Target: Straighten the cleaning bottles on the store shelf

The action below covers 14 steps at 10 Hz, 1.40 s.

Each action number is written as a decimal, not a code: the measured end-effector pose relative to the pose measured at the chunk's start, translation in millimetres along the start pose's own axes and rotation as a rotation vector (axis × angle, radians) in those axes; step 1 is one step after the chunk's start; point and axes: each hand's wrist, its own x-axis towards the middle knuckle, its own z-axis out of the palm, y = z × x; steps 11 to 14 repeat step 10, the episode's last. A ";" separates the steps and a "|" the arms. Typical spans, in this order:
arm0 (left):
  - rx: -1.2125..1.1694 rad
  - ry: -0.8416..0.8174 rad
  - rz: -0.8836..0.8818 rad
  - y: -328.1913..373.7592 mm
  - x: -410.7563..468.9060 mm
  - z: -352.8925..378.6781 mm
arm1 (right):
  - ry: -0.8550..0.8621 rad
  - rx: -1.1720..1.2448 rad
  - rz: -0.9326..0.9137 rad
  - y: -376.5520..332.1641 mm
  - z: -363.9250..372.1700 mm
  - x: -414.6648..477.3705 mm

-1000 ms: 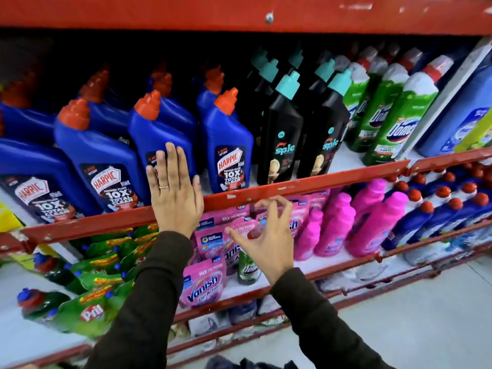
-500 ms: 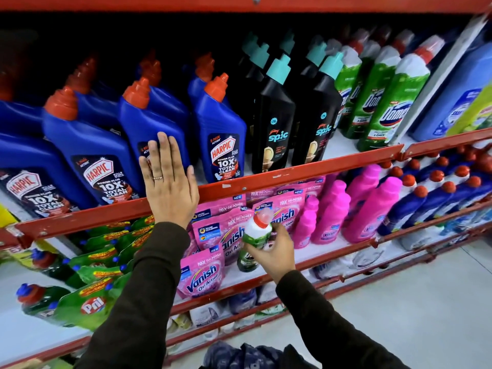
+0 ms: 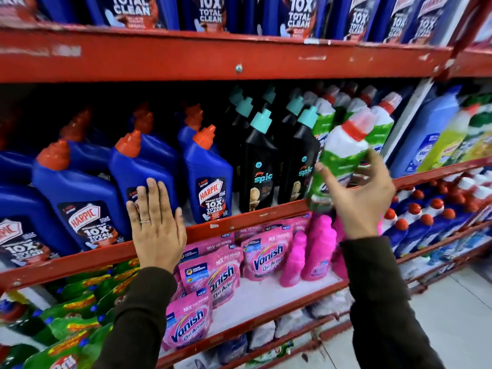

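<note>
My right hand (image 3: 356,198) grips a green and white bottle with a red cap (image 3: 338,155), held tilted in the air in front of the middle shelf, just ahead of the row of like green bottles (image 3: 383,121). My left hand (image 3: 157,227) lies flat with fingers together against a blue Harpic bottle (image 3: 143,169) and the red shelf rail (image 3: 239,219). More blue Harpic bottles (image 3: 77,193) stand left and right of it. Black Spic bottles with teal caps (image 3: 259,166) stand between the blue and green rows.
Pink Vanish pouches (image 3: 213,272) and pink bottles (image 3: 316,249) fill the shelf below. Green Pril bottles (image 3: 80,320) lie at lower left. Blue bottles with red caps (image 3: 426,222) sit lower right. A red upper shelf beam (image 3: 239,57) runs overhead. Grey floor (image 3: 452,315) shows at right.
My right hand lifted the green bottle from the lower pink shelf up to the middle shelf level near the green row. The view has shifted upward. My left hand stayed on the blue bottle.
</note>
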 end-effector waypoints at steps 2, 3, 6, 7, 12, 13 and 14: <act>-0.008 -0.011 -0.002 -1.0 0.7 2.5 | 0.024 0.077 0.075 24.6 13.8 49.6; -0.011 -0.015 0.006 -0.7 0.4 2.2 | -0.068 0.099 0.090 33.2 23.3 58.7; -0.010 -0.016 0.016 -2.0 -1.5 2.9 | -0.141 0.014 0.171 52.5 45.1 70.2; -0.007 -0.015 0.014 -2.5 -1.7 2.4 | -0.158 -0.002 0.163 57.2 46.3 65.6; 0.008 -0.047 -0.024 13.0 -2.3 -14.1 | -0.114 -0.080 -0.051 57.9 52.1 7.6; 0.008 -0.047 -0.024 13.0 -2.3 -14.1 | -0.114 -0.080 -0.051 57.9 52.1 7.6; 0.008 -0.047 -0.024 13.0 -2.3 -14.1 | -0.114 -0.080 -0.051 57.9 52.1 7.6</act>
